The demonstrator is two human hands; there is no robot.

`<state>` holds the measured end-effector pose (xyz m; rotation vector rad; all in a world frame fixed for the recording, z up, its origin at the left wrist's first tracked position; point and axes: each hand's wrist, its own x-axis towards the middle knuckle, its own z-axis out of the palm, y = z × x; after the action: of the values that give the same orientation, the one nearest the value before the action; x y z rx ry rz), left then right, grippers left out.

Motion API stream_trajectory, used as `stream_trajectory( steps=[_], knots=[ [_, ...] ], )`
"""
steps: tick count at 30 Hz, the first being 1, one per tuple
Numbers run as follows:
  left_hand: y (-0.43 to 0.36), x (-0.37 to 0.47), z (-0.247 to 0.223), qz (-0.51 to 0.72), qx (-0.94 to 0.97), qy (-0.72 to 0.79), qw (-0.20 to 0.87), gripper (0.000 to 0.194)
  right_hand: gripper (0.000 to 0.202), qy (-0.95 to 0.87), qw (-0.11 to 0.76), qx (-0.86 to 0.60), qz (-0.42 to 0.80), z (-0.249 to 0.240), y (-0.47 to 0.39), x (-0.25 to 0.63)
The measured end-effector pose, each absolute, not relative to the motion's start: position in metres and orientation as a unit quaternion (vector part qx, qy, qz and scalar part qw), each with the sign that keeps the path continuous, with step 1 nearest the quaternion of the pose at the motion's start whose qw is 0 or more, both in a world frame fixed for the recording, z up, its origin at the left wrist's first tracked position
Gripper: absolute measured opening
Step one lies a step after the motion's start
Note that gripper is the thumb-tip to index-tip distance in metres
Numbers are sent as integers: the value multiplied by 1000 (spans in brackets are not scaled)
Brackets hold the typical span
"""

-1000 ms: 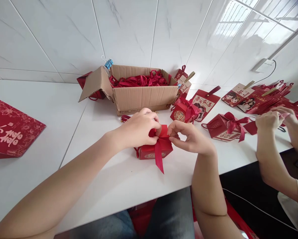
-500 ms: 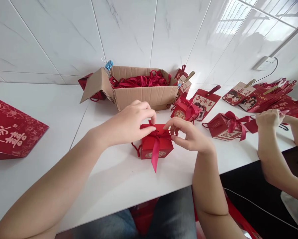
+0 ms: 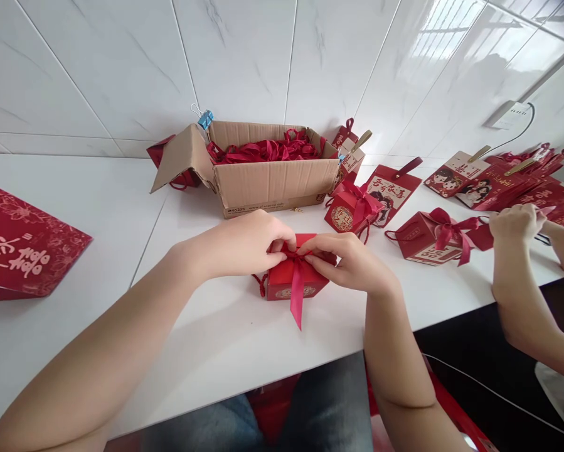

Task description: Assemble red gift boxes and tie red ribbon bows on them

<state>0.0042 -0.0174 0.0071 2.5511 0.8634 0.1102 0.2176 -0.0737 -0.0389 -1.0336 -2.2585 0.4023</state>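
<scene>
"Where was the thing being worked on?"

"The small red cardboard box (image 3: 282,276) sat on the smooth white table (image 3: 192,351), in front of the open brown corrugated carton (image 3: 276,182). The bare left hand (image 3: 258,242) and bare right hand (image 3: 345,260) met over its top."

"How did they grip?"

"Left thumb and fingertips looked pinched on the shiny red satin ribbon (image 3: 297,292), just beside the knot; the right thumb and forefinger looked pinched on it from the other side. One tail hung down the box's front."

"Which step was that, do you think?"

"Shaping or tightening the bow, I'd have said. To my mind, the next move called for a gentle, even pull on both sides, keeping the knot centred without buckling the card."

"Any writing?"

"The carton's lower edge showed 95338 and a web address beginning www.sf; the rest was too small to trust. The large dark-red printed box (image 3: 32,251) at far left bore a pale 囍. The small box's round gold emblem, partly behind the ribbon, I couldn't read."
</scene>
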Motion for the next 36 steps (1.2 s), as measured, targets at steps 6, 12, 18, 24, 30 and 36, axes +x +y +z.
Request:
stream_trajectory(
  steps=[6,12,18,24,30,36],
  knots=[
    [-21,3,11,10,927,293,235,30,25,-862,312,-373,144,-40,-74,218],
    [-21,4,12,-5,931,288,223,33,24,-868,307,-360,151,-39,-73,219],
    [-14,2,10,28,904,336,261,13,25,-856,307,-382,165,-40,-74,221],
    [-10,2,13,36,884,373,281,14,26,-845,295,-400,197,-40,-76,221],
    [-10,1,12,12,879,388,277,13,19,-837,300,-407,208,-40,-76,224],
    [-7,-3,11,3,878,388,281,17,19,-834,286,-427,202,-38,-76,224]
  ],
)
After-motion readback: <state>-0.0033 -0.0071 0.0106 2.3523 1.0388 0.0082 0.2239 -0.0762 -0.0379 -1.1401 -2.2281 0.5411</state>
